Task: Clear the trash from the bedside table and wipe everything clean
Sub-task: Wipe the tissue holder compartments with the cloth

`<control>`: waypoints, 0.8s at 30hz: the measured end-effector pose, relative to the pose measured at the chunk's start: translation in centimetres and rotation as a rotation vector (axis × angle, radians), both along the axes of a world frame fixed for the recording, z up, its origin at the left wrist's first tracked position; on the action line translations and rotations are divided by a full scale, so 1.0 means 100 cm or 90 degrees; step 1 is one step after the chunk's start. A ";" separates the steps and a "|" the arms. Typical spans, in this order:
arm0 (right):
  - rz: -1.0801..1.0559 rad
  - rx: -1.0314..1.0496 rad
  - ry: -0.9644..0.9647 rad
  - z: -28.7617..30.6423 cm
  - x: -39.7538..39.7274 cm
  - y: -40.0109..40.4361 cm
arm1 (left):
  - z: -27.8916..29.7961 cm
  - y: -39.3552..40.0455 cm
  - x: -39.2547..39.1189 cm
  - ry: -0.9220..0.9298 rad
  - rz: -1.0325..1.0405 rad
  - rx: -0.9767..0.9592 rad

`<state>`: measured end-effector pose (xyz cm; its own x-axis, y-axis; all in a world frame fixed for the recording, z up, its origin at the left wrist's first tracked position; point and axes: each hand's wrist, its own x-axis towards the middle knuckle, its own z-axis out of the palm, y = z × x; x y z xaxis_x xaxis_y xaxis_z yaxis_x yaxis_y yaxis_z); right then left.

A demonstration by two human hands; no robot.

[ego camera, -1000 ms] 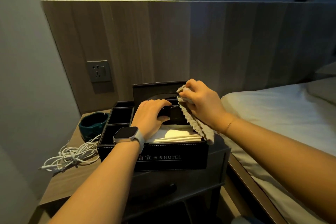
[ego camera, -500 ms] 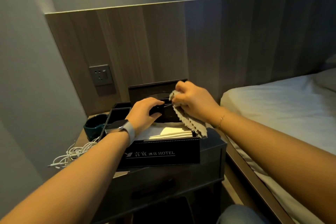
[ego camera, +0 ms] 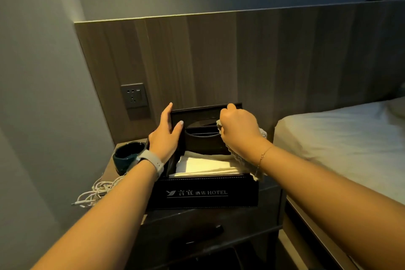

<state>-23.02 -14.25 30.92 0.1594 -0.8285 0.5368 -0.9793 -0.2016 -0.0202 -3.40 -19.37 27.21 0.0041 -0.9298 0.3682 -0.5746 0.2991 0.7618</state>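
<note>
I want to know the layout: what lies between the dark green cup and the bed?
In the head view, the black hotel box with white tissues lies between the cup and the bed, lid up.

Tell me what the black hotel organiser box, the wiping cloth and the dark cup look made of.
Black hotel organiser box: probably faux leather over a stiff board, matte, with pale stitching along the front rim. Beige wiping cloth, held in the right hand: soft woven or knitted fabric, ribbed with a wavy edge. Dark teal cup: likely glazed ceramic, given its soft sheen and thick rim.
</note>
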 end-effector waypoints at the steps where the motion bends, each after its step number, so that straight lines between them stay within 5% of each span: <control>1: -0.013 0.002 0.007 -0.002 0.005 -0.002 | -0.001 -0.001 -0.002 0.003 0.027 0.008; 8: -0.064 0.074 0.022 -0.010 0.056 -0.010 | -0.008 -0.014 -0.002 -0.066 0.068 -0.020; 14: 0.043 0.125 -0.473 -0.018 0.083 -0.022 | -0.005 -0.017 -0.003 -0.029 0.081 -0.015; 19: 0.115 0.065 -0.616 -0.002 0.040 0.003 | -0.008 -0.018 0.005 0.029 0.009 0.006; 24: 0.165 0.070 -0.989 -0.010 -0.049 0.047 | -0.008 -0.017 0.004 0.094 -0.016 0.049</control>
<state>-27.95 -9.56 29.88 -0.3292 -0.9115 0.2466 0.0699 -0.2839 -0.9563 -2.97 -21.10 26.44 0.0289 -0.9558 0.2925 -0.4474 0.2493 0.8589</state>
